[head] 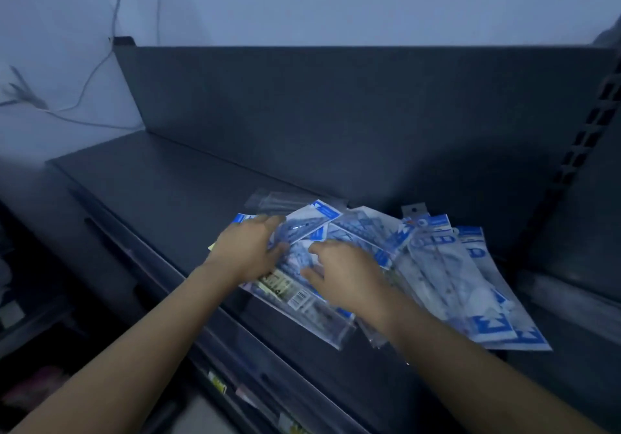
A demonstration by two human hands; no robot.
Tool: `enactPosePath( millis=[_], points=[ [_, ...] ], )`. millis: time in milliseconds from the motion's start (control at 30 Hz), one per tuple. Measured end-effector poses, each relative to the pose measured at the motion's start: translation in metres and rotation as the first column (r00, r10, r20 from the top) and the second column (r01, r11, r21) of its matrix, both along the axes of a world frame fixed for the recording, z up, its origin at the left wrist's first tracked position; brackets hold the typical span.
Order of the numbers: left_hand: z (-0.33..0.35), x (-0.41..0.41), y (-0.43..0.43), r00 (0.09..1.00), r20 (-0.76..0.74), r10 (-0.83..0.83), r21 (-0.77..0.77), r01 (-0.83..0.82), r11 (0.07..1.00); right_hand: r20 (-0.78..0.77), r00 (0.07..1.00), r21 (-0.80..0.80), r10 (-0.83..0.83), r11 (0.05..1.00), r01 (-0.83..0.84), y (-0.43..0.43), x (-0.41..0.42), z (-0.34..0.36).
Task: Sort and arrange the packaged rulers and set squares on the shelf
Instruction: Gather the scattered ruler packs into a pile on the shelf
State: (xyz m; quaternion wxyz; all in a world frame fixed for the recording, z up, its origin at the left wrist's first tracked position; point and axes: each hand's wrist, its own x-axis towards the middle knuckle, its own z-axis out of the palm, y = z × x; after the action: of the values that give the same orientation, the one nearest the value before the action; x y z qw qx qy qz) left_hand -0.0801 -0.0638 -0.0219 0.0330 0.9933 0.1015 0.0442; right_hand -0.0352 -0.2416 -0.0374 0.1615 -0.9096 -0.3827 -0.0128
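A loose heap of clear plastic packets with blue and white labels (433,265), holding rulers and set squares, lies on the dark shelf (161,185) at its right half. My left hand (247,248) grips the top packet of the heap (304,223), fingers over its left edge and thumb below it. My right hand (346,274) rests on the middle of the heap with its fingers bent over the packets. A packet with a barcode label (297,299) sticks out over the shelf's front edge under both hands.
A clear flat sleeve (285,198) lies behind the heap near the shelf's back panel (336,114). A slotted upright (584,131) bounds the shelf on the right. Cables (100,64) hang on the wall at left. Price tags (216,381) sit on the front rail below.
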Motion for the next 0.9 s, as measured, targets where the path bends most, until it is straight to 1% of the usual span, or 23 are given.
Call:
enactPosePath(
  millis=[67,100,167,233,367,467,567,633,767,900],
  points=[
    [-0.001,0.019,0.014,0.999,0.038,-0.035,-0.021,0.035,0.999,0.028,1.0,-0.042,-0.014,0.999,0.015,0.016,0.004,-0.002],
    [-0.001,0.029,0.02,0.999,0.015,-0.047,-0.03,0.048,0.998,0.014,1.0,-0.055,-0.025,0.998,0.026,0.022,0.005,-0.002],
    [0.0,0.05,0.033,0.993,-0.094,-0.065,-0.084,0.057,0.995,-0.038,0.997,-0.084,-0.073,0.994,0.07,0.031,0.008,-0.002],
    [0.002,0.069,0.044,0.978,-0.172,-0.12,-0.204,0.084,0.975,-0.089,0.985,-0.105,-0.146,0.985,0.137,0.037,0.011,-0.001],
    [0.004,0.096,0.059,0.947,-0.1,-0.305,-0.335,0.256,0.907,-0.128,0.96,-0.162,-0.25,0.96,0.228,0.048,0.014,0.008],
    [0.007,0.109,0.073,0.915,-0.105,-0.39,-0.481,0.296,0.825,-0.135,0.939,-0.208,-0.316,0.936,0.285,0.055,0.011,0.012],
    [0.014,0.118,0.088,0.846,-0.145,-0.514,-0.571,0.353,0.741,-0.118,0.914,-0.262,-0.388,0.9,0.349,0.055,0.006,0.017],
    [0.02,0.122,0.095,0.801,-0.145,-0.581,-0.613,0.388,0.688,-0.114,0.9,-0.301,-0.42,0.878,0.372,0.054,0.007,0.019],
    [0.035,0.126,0.103,0.766,-0.055,-0.641,-0.646,0.462,0.607,-0.153,0.859,-0.345,-0.488,0.841,0.416,0.055,0.008,0.022],
    [0.046,0.126,0.108,0.77,-0.006,-0.638,-0.664,0.474,0.578,-0.198,0.807,-0.369,-0.556,0.805,0.464,0.048,0.011,0.035]
  ],
)
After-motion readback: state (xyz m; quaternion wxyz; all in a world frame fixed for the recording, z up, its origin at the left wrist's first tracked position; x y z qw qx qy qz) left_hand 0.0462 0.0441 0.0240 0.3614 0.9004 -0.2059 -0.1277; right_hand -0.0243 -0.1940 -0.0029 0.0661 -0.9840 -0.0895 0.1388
